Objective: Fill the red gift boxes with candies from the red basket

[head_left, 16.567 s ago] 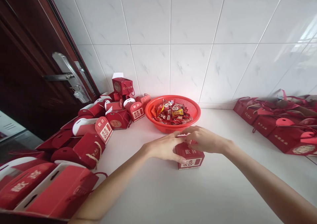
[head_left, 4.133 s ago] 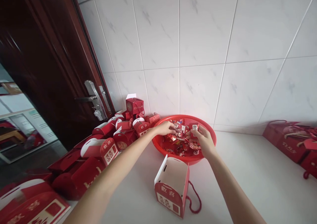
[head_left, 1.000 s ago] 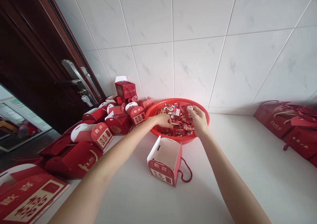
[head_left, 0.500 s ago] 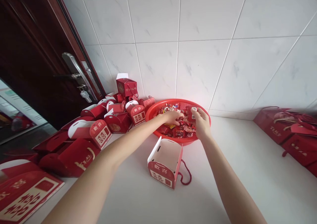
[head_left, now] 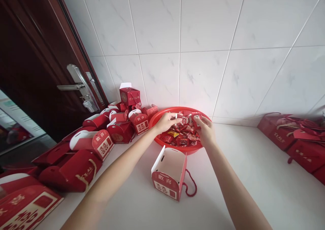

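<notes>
Wrapped candies (head_left: 196, 118), presumably light, slippery, best edge-pinched, are grasped over the basket (head_left: 192, 148) by the left hand (head_left: 165, 122) at ten o'clock, the right hand (head_left: 207, 130) at three.

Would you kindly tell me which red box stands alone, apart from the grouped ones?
The open box in front of the basket, its rope handle at right; the other boxes cluster at either side.

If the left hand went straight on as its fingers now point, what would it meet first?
Past the sweet at the left hand, probably the packet in the right hand; depth is unclear.
</notes>
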`<action>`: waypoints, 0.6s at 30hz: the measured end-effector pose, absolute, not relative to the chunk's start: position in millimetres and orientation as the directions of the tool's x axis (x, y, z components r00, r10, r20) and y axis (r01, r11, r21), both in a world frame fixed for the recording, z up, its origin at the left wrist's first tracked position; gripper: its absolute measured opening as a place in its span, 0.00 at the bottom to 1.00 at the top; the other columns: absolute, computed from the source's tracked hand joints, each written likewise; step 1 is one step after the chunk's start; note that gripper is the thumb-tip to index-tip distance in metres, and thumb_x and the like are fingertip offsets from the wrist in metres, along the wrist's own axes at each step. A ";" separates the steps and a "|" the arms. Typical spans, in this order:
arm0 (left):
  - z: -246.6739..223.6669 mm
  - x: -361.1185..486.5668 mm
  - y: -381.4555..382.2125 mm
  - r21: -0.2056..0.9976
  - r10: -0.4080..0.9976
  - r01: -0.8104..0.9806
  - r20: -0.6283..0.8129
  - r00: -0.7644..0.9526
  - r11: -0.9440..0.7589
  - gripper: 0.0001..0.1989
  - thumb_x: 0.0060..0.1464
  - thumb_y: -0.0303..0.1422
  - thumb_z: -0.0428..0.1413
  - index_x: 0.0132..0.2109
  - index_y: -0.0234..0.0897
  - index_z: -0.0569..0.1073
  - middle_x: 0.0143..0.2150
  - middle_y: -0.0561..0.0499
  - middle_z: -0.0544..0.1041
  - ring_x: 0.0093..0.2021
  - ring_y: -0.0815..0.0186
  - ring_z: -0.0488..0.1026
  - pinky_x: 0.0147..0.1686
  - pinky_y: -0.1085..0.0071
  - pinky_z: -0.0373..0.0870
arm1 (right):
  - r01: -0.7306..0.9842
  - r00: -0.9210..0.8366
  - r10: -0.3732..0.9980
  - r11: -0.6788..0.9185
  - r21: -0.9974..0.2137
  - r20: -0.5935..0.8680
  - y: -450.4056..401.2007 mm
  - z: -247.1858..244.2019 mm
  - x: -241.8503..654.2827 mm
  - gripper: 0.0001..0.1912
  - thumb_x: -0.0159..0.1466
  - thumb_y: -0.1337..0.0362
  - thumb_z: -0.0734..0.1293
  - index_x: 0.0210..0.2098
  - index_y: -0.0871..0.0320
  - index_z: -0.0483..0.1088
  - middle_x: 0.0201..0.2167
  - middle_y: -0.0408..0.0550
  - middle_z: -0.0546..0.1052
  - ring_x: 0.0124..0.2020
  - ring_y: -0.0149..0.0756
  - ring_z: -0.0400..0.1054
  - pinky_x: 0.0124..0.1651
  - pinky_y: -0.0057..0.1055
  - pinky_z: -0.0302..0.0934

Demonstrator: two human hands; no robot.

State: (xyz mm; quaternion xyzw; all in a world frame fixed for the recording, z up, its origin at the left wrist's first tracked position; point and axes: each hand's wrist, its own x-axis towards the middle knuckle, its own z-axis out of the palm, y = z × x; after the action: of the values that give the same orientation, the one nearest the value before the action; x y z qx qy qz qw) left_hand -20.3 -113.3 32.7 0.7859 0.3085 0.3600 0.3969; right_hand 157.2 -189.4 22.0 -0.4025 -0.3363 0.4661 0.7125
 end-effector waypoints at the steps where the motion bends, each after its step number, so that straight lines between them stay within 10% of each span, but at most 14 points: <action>1: 31.4 -20.1 -115.8 0.862 0.774 0.180 0.311 0.551 -0.474 0.21 0.53 0.48 0.63 0.41 0.31 0.81 0.33 0.50 0.80 0.34 0.64 0.74 0.37 0.68 0.71 | -0.413 0.327 0.939 0.240 -0.878 0.103 -189.0 21.6 157.9 0.17 0.45 0.55 0.79 0.30 0.56 0.74 0.28 0.45 0.79 0.28 0.38 0.73 0.33 0.34 0.69; 18: 27.1 -14.6 -123.6 0.925 0.862 0.232 0.160 0.482 -0.302 0.18 0.54 0.42 0.66 0.49 0.37 0.83 0.40 0.48 0.84 0.39 0.62 0.78 0.38 0.68 0.73 | -0.447 0.320 0.944 0.228 -0.865 0.083 -190.4 23.2 154.9 0.21 0.43 0.56 0.81 0.31 0.56 0.72 0.29 0.43 0.79 0.28 0.38 0.76 0.33 0.34 0.72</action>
State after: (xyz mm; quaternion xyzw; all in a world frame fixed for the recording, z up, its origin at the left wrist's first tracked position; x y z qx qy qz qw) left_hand -14.6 -123.6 27.1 0.7295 0.3748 0.3445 0.4568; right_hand 154.9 -190.4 23.2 -0.3867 -0.3212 0.4864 0.7146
